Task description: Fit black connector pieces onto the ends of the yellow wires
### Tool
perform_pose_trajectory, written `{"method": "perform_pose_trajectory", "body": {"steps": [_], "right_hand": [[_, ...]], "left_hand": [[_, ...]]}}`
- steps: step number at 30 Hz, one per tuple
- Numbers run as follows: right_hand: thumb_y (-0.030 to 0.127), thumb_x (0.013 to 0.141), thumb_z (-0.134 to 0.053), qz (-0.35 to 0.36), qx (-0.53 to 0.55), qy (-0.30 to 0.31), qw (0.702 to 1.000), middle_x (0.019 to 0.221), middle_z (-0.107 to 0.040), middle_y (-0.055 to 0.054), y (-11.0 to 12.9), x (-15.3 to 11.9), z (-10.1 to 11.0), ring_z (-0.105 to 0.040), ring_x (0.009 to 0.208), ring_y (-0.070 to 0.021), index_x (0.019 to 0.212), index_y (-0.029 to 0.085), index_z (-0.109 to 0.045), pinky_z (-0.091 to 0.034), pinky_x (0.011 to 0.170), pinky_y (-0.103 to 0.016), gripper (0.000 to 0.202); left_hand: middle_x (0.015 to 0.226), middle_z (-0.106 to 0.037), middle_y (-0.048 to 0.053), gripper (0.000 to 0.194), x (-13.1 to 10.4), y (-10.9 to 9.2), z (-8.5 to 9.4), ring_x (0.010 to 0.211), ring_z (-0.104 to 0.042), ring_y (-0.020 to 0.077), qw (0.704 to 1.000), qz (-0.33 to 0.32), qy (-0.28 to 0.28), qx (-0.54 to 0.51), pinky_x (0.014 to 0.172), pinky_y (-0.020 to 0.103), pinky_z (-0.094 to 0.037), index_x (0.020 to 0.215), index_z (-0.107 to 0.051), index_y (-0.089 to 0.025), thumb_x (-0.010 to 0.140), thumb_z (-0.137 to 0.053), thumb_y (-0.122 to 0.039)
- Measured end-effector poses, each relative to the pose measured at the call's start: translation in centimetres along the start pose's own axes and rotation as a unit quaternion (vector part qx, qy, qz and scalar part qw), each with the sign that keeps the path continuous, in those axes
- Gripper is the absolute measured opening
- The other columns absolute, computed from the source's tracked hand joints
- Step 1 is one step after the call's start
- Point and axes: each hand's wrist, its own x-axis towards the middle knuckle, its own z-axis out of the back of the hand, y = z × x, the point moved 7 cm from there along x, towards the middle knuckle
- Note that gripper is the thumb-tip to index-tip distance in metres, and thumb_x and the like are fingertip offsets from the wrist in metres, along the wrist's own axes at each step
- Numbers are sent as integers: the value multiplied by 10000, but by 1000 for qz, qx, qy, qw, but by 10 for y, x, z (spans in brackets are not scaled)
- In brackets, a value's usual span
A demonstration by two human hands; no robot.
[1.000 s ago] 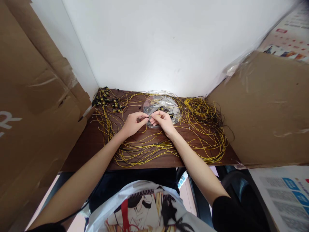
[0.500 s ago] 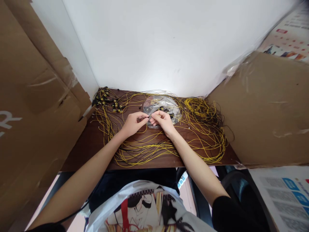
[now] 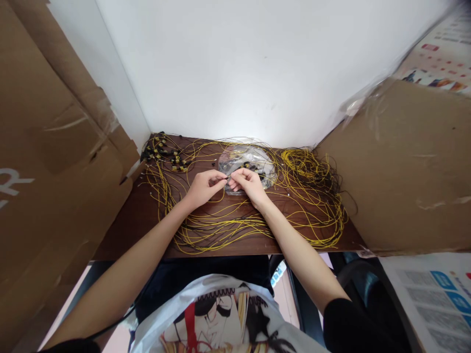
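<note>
Barely moved this past second, still pinching a tiny dark piece point(image 3: 226, 178) in left fingers point(image 3: 220, 174) beside right fingers point(image 3: 239, 176) of unclear grip, seemingly mid-step.

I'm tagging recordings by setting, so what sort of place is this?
Probably a small wiring workstation: yellow and black wires spread across a brown tabletop, a clear plastic bag, and cardboard panels at both sides.
</note>
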Motion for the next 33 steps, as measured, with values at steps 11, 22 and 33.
{"method": "perform_pose_trajectory", "body": {"steps": [11, 22, 33], "right_hand": [[463, 616, -758, -5, -5, 0, 1000, 615, -666, 2, 0, -1, 0, -590, 519, -76, 714, 158, -611, -477, 496, -176, 352], [464, 614, -758, -1, -4, 1, 1000, 612, -665, 2, 1, 0, 0, -590, 516, -77, 710, 159, -616, -473, 493, -177, 350], [486, 606, -760, -3, -9, 3, 1000, 617, -663, 4, 0, -1, 0, -587, 526, -78, 717, 163, -610, -471, 497, -178, 373]], "left_hand": [[827, -690, 79, 265, 0, -1, 2, 713, -609, 158, 1000, -5, -4, 5, 600, 248, -467, 892, -686, -115, 762, -598, -329], [829, -691, 73, 261, 0, 0, 1, 718, -615, 159, 1000, -3, -3, 3, 602, 247, -473, 888, -684, -124, 761, -602, -337], [829, -690, 69, 261, 0, -1, 2, 717, -609, 152, 1000, 1, -2, 4, 590, 233, -463, 879, -683, -127, 760, -602, -345]]}}
